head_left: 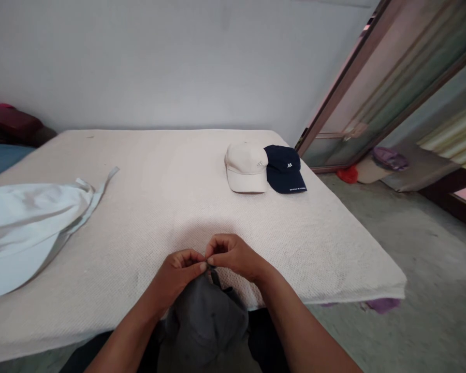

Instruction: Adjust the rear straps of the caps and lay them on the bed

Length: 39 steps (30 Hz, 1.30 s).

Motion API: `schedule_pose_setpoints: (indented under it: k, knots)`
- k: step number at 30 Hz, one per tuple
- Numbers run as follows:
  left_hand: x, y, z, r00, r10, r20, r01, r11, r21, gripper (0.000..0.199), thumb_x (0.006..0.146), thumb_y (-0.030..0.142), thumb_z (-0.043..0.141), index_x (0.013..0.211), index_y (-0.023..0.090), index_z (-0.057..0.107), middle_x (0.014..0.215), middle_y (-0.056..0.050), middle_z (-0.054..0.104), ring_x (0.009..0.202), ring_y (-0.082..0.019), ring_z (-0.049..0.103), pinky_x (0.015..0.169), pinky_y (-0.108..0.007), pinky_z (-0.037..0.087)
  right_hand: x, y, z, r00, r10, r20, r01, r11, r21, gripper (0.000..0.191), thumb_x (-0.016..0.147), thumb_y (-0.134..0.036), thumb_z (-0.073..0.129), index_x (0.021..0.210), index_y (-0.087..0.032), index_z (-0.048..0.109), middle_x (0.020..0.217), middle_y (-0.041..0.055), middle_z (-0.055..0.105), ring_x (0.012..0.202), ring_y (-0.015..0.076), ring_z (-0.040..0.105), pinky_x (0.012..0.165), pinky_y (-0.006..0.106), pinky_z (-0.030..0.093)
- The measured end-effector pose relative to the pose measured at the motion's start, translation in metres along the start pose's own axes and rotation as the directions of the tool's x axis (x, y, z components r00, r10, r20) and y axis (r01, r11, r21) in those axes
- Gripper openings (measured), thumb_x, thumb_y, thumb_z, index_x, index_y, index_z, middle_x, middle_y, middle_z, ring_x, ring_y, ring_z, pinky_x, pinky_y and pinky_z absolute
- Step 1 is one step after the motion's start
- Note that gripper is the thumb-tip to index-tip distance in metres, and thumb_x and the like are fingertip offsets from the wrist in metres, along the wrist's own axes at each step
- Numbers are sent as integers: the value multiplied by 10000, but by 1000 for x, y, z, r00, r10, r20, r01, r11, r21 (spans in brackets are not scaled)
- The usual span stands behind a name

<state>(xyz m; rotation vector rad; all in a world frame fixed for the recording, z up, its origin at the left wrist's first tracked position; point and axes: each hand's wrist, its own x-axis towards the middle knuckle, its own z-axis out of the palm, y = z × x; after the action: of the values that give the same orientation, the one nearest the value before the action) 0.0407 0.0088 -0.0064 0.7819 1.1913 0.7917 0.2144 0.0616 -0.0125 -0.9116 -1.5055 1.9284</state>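
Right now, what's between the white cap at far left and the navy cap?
The beige cap, partly overlapping the navy cap in the head view; from there, pale textured cover runs left to the white cap.

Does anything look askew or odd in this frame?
Only mildly: the white cap at far left has a loose strap sticking out over the cover, whereas the beige cap and navy cap sit neatly together. No spill or damage shows.
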Motion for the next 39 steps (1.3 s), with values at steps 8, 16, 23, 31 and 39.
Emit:
schedule_pose_setpoints:
  k: [8,16,23,31,39]
  knots:
    - [3,-5,-2,1000,7,-1,-7,1000,-26,179,686,285,731,785,155,657,683,0,651,592,-105,555,582,-222,382,-1,0,3,999,-1,-42,2,1000,14,76,685,-110,600,744,-147,630,677,-6,585,616,88,491,587,231,379]
    - [1,-6,1,999,38,17,-37,998,-54,182,689,261,730,791,165,613,690,3,642,614,-113,563,596,-228,388,0,-1,6,998,-21,-53,25,998,59,95,661,-81,578,723,-145,610,681,-11,566,630,86,482,601,229,365]
    - [4,-5,1,996,83,19,-82,996,-44,188,682,249,733,704,168,564,615,38,585,544,-82,493,522,-197,330,2,0,9,996,-54,-77,55,998,11,94,661,-91,582,731,-149,605,665,-20,540,623,85,463,582,226,347]
    - [2,-7,0,998,22,-59,-22,1000,-9,159,675,257,727,735,155,621,629,21,598,552,-87,505,531,-202,342,2,3,12,992,-63,-109,63,998,0,76,684,-101,582,735,-155,595,663,-15,547,628,93,476,591,236,366]
    - [3,-6,7,997,-47,-69,39,991,-124,127,668,190,685,672,155,563,563,38,544,485,-73,464,497,-203,330,1,2,11,996,-61,-65,59,998,-30,67,720,-133,588,779,-152,613,695,-4,567,643,95,497,608,240,387]
